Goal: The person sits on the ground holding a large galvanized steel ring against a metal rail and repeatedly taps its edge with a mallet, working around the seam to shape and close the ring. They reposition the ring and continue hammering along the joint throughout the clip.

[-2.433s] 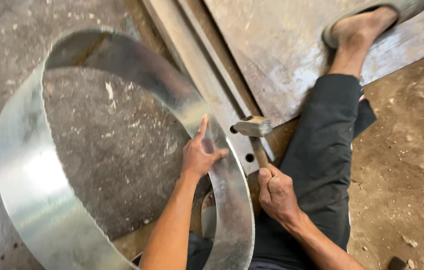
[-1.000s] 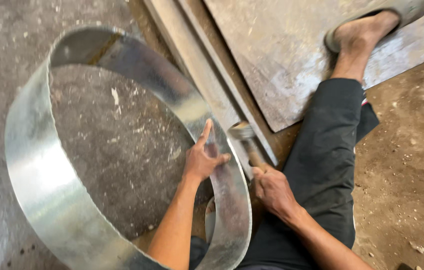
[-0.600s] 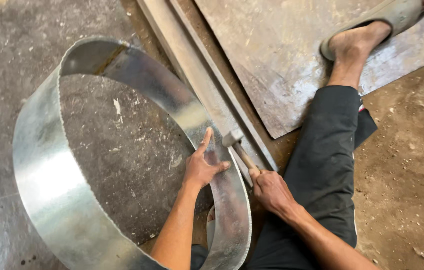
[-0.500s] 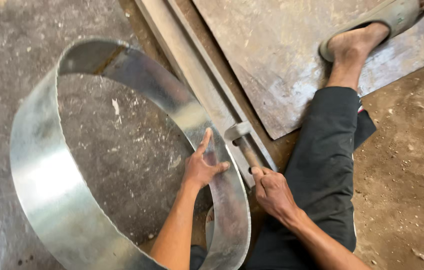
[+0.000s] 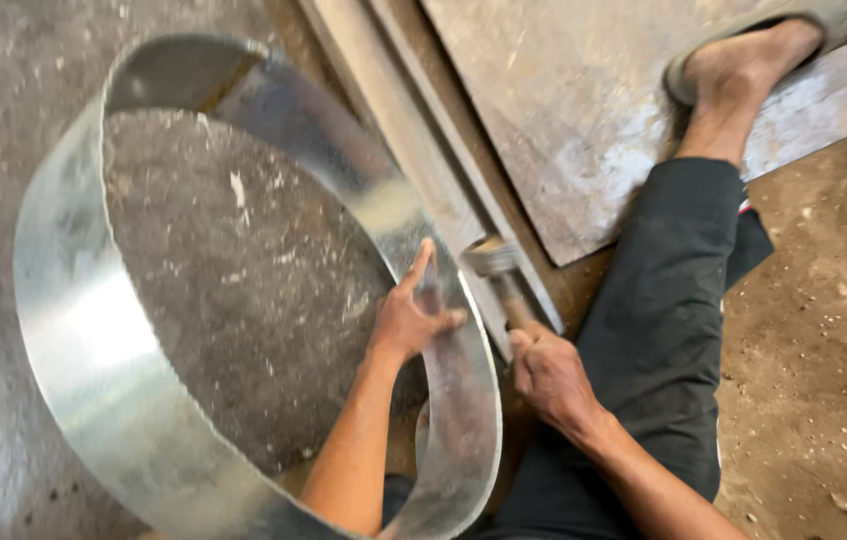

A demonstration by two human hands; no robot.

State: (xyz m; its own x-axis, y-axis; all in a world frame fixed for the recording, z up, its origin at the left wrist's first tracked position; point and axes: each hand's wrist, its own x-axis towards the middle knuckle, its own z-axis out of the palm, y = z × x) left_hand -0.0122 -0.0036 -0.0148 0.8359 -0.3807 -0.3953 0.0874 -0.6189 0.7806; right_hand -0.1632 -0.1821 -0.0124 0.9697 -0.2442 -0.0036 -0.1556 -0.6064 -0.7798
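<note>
While my left hand presses flat, fingers spread, against the inside wall of the sheet-metal ring, my right hand is wrapped tight around the handle of the hammer — head sitting right at the ring's outer face, blurred, so mid-swing by the look of it. Ring stands on edge on the concrete floor, its right side leaning against the long steel bar that runs along the edge of the rusty plate. My foot in a sandal rests on that plate near its far edge. Progress, as I judge it: band is already rolled into a full hoop and holds its shape; the stretch under my hands is what's being worked against the bar. Can't see a seam clearly — too blurred — so how much hammering is left I can't tell. Rest of the ring's wall looks smooth.
</note>
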